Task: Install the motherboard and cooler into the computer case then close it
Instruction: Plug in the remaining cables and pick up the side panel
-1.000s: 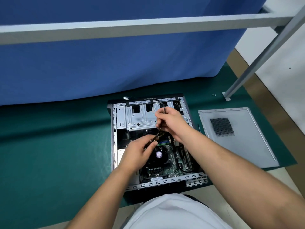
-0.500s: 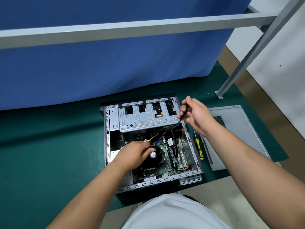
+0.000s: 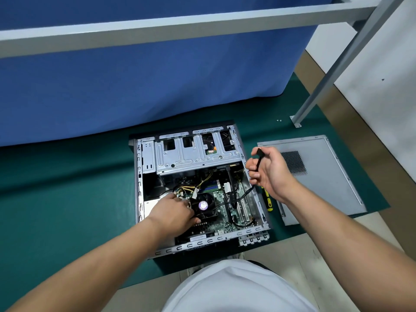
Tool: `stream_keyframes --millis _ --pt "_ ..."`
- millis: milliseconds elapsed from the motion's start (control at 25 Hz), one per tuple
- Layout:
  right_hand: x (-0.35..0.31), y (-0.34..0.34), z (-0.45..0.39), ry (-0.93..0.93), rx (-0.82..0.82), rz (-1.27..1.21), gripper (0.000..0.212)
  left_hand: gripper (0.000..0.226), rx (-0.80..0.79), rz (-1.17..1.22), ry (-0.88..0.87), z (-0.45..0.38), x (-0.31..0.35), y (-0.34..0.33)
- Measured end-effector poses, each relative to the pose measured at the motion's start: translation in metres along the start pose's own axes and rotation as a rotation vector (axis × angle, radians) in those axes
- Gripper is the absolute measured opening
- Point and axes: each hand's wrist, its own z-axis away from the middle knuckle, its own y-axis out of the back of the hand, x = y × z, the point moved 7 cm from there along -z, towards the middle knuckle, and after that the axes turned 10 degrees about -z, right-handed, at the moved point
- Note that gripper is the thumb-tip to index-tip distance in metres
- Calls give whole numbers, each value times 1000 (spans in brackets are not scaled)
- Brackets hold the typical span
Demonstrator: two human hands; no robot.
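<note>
The open computer case (image 3: 139, 176) lies on its side on the green mat. Inside it sits the green motherboard (image 3: 225, 197) with the black fan cooler (image 3: 206, 207) on top. My left hand (image 3: 171, 212) reaches into the case and grips the cooler's left side, thumb at its near edge. Raised above the case's right wall, my right hand (image 3: 270, 170) holds a black cable (image 3: 258, 161) that runs down into the case. The grey side panel (image 3: 319, 176) lies flat to the right of the case.
A yellow-handled screwdriver (image 3: 267, 200) lies between case and panel, partly behind my right wrist. Two small screws (image 3: 279, 120) sit on the mat near the grey metal frame leg (image 3: 315, 97). A blue cloth hangs behind; the silver drive cage (image 3: 191, 156) fills the case's far end.
My right hand has pulled the black cable out of the case's middle to the right, above the right wall. My left hand let go of the cable and dropped onto the cooler.
</note>
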Motion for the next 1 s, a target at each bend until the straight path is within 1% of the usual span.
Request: stream_keyframes --millis 120,240,360,440,520,600,640,680,720,800,880,1000 --pt "9 1 3 -47 -48 63 26 61 -51 -66 8 2 -3 -4" --pt "20 1 6 -94 -95 142 19 71 -121 -156 -44 -1 6 -6" --pt "37 9 10 -163 -63 169 14 79 -206 -215 -119 -5 13 -11" --pt "45 17 10 -180 -20 174 8 72 -254 -160 -136 -8 10 -13" --pt "49 24 9 -170 7 174 17 54 -229 -5 -96 -13 2 -7" --pt "54 25 10 -178 14 168 24 36 -106 137 -13 -22 -8 7" --pt "55 26 11 -178 15 181 26 32 -38 161 40 -26 -13 11" --pt "55 26 11 -171 18 198 26 35 -6 161 85 -29 -16 10" --pt "56 26 12 -158 22 208 24 44 -15 148 117 -32 -17 6" --pt "56 27 12 -131 42 207 20 55 -86 134 152 -36 -14 -6" --pt "55 28 12 -111 64 244 18 56 -117 125 174 -38 -13 -13" --pt "54 33 12 -101 91 339 16 48 -64 179 203 -38 -16 0"
